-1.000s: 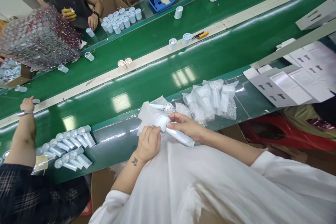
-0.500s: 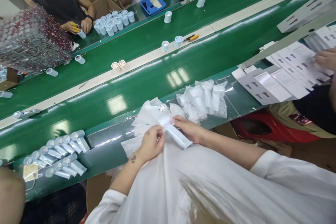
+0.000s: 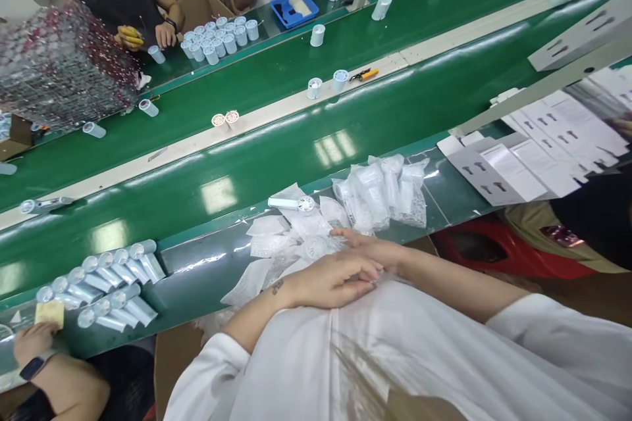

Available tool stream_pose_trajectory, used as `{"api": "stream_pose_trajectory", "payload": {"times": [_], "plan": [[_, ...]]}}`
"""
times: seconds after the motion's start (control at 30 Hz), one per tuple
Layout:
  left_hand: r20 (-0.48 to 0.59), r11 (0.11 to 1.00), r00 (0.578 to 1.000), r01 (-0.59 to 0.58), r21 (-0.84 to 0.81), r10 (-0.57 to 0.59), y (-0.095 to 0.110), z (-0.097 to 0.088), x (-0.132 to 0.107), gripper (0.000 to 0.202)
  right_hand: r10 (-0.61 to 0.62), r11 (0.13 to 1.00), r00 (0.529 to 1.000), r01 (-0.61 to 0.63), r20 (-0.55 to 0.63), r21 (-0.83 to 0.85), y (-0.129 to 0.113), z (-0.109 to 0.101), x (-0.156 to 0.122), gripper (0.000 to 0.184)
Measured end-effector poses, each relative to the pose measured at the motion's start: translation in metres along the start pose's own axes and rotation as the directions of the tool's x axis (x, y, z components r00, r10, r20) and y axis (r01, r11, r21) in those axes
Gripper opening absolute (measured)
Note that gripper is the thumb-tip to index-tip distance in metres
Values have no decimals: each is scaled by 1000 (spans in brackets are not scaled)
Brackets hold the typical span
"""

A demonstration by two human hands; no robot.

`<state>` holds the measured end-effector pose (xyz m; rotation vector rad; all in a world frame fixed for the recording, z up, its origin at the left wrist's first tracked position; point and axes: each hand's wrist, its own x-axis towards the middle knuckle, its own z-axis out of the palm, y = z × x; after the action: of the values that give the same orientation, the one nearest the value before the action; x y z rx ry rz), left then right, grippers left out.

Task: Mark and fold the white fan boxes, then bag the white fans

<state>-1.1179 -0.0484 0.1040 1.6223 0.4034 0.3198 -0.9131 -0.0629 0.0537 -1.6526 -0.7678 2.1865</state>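
My left hand (image 3: 336, 278) reaches across in front of me, fingers curled beside the right hand. Whatever it grips is hidden. With the fingers of my right hand (image 3: 363, 247) I hold a translucent bubble-wrap bag (image 3: 318, 248); the hands cover much of it. The light-blue handle seen earlier does not show between them. Beyond the hands, a handheld fan (image 3: 291, 202) with a round grille lies on loose bubble-wrap bags (image 3: 269, 226). To the right of it, several bagged fans (image 3: 378, 187) lie side by side.
Several light-blue fans (image 3: 106, 270) stand in rows at left, near a co-worker's hand (image 3: 37, 339). A green conveyor (image 3: 266, 151) runs behind the bench. White boxes (image 3: 518, 164) lie at right. Across the line, people handle fan parts near a blue tray (image 3: 295, 8).
My left hand has moved right, over to the right hand, and the blue handle has gone out of sight. The other fan's handle is now uncovered. A co-worker's hand has appeared at lower left.
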Motion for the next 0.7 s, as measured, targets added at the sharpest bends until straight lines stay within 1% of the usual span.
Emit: {"api": "stream_pose_trajectory", "payload": {"times": [0.03,0.07,0.1,0.13,0.17,0.2,0.23,0.27,0.3,0.33,0.4,0.43,0.47,0.5,0.53,0.57,0.6,0.63,0.67,0.7], "plan": [[-53,998,998,28,51,-25,-8,-6,-12,14,-7,999,999,8,32,-35,6,3,4,65],[-168,990,983,90,112,-71,-20,-12,-30,14,-39,996,999,40,25,-80,11,3,7,69],[-349,966,928,197,169,-128,-35,-17,-55,17,-95,986,995,90,-31,-143,15,1,12,71],[-576,918,795,352,184,-189,-54,-19,-82,21,-181,962,974,146,-137,-230,19,-3,19,71],[-754,833,604,534,145,-256,-74,-19,-111,30,-288,921,921,191,-264,-339,23,-8,30,71],[-863,706,394,705,63,-316,-94,-13,-138,47,-406,865,833,217,-376,-453,28,-13,44,69],[-921,565,183,824,-47,-345,-113,-4,-161,64,-513,800,734,223,-444,-557,33,-16,61,67],[-923,459,51,877,-141,-381,-131,7,-180,69,-597,737,655,219,-463,-640,38,-18,79,66],[-913,400,-33,892,-210,-406,-147,20,-193,65,-656,680,605,215,-451,-701,43,-17,97,64],[-906,395,-78,882,-258,-417,-160,32,-201,58,-694,632,582,210,-424,-746,48,-16,112,61],[-904,474,-103,824,-311,-415,-174,50,-213,39,-726,557,579,179,-371,-811,54,-9,129,58],[-909,513,-127,790,-335,-397,-175,54,-221,29,-736,521,581,156,-348,-839,55,-6,129,57],[-910,530,-178,764,-368,-375,-173,56,-232,20,-752,480,571,134,-328,-867,53,-3,124,56],[-899,518,-262,746,-419,-351,-169,57,-247,13,-775,430,556,118,-300,-895,50,0,115,53],[-871,482,-374,727,-489,-319,-164,58,-265,10,-801,377,539,113,-262,-919,45,3,103,50],[-821,433,-499,697,-571,-278,-158,61,-287,11,-829,326,514,123,-221,-937,38,7,90,45],[-749,385,-619,648,-657,-236,-153,67,-310,12,-843,283,510,155,-169,-947,31,11,79,40],[-662,339,-722,583,-739,-202,-149,76,-331,12,-841,255,529,205,-112,-945,23,17,70,36],[-573,299,-799,510,-807,-183,-147,89,-349,10,-812,231,583,275,-29,-933,17,25,65,33],[-493,268,-850,438,-858,-186,-147,105,-361,8,-750,206,656,358,88,-911,13,34,64,31]]}}
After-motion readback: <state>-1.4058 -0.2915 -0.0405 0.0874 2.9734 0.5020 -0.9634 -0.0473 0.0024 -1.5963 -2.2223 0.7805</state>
